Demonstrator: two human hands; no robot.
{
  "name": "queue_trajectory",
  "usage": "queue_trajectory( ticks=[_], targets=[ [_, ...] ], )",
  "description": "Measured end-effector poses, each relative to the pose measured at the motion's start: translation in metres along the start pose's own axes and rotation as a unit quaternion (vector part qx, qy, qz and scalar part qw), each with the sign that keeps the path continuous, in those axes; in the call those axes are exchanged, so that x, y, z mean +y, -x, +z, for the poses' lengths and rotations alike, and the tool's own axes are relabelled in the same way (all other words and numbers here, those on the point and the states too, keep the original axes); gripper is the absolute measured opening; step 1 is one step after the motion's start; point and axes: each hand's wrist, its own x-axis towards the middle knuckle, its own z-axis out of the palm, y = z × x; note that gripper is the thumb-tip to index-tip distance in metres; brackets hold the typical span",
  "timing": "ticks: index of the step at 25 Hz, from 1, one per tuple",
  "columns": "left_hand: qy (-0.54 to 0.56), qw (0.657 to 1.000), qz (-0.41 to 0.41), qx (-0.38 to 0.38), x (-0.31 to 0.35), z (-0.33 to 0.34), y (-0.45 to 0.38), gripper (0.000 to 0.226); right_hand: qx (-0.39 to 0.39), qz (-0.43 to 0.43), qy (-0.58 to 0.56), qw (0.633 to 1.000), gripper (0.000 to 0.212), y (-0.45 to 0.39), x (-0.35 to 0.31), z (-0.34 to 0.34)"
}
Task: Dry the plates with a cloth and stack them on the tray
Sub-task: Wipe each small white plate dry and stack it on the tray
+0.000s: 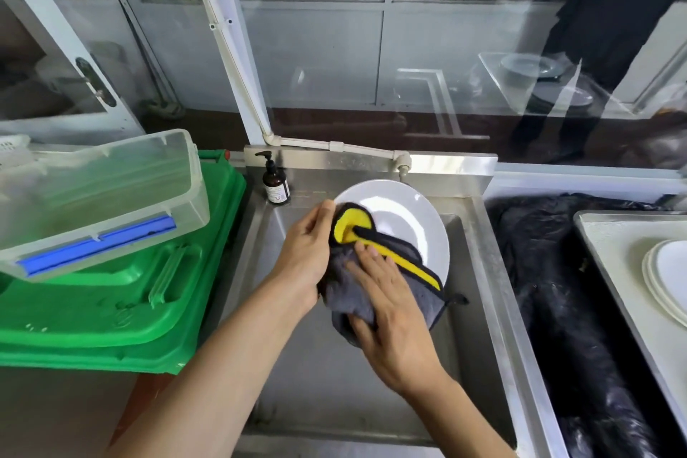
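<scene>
A white plate [405,219] is held tilted over the steel sink [479,271]. My left hand [306,253] grips its left rim, thumb on top by the cloth's folded corner. A grey cloth with a yellow inner side and black edging [394,253] covers the plate's lower left part. My right hand [386,305] presses on the cloth with fingers spread, thumb curled round its lower edge. At the far right, a stack of white plates [669,279] lies on a pale tray [609,234].
A brown pump bottle [276,182] stands at the sink's back left corner. A clear plastic bin with a blue handle [111,197] sits on a green crate lid [111,309] to the left. Black plastic sheeting [557,290] lies between sink and tray.
</scene>
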Motion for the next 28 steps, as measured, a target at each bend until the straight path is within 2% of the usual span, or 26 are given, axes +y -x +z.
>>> queue_trajectory(
  ticks=[2, 4, 7, 10, 14, 16, 18, 21, 25, 28],
  targets=[
    [-0.015, 1.000, 0.014, -0.011, -0.006, 0.005, 0.005, 0.039, 0.044, 0.068, 0.021, 0.996, 0.058, -0.028, 0.005, -0.008],
    [-0.017, 1.000, 0.013, -0.012, 0.002, 0.010, 0.011, 0.035, 0.078, 0.099, 0.037, 0.991, 0.058, -0.050, 0.006, -0.015],
    [0.002, 1.000, 0.002, 0.004, 0.011, 0.010, 0.002, 0.036, 0.056, 0.057, 0.044, 0.996, 0.057, -0.029, 0.000, -0.005],
    [0.004, 1.000, -0.009, 0.012, 0.009, 0.006, 0.003, 0.024, 0.014, 0.019, 0.021, 1.000, 0.057, 0.006, -0.003, 0.007],
    [0.007, 1.000, -0.004, 0.001, 0.010, 0.008, 0.012, 0.045, 0.049, 0.004, 0.038, 0.998, 0.053, -0.035, 0.005, -0.006],
    [0.015, 1.000, 0.001, 0.016, 0.014, 0.009, 0.013, 0.037, 0.073, 0.000, 0.057, 0.996, 0.052, -0.055, 0.010, -0.017],
    [0.016, 0.999, 0.002, 0.043, 0.014, 0.009, 0.015, 0.020, 0.109, 0.035, 0.067, 0.991, 0.052, -0.065, 0.023, -0.032],
    [0.012, 0.998, -0.005, 0.061, 0.013, 0.006, 0.016, 0.022, 0.141, 0.079, 0.087, 0.983, 0.051, -0.060, 0.047, -0.051],
    [0.005, 0.998, -0.003, 0.070, 0.025, 0.003, 0.013, 0.035, 0.138, 0.174, -0.060, 0.973, 0.056, -0.022, 0.053, -0.052],
    [0.002, 0.997, 0.000, 0.082, 0.026, 0.005, 0.008, 0.035, 0.156, 0.226, -0.107, 0.955, 0.065, 0.009, 0.031, -0.030]
  ],
)
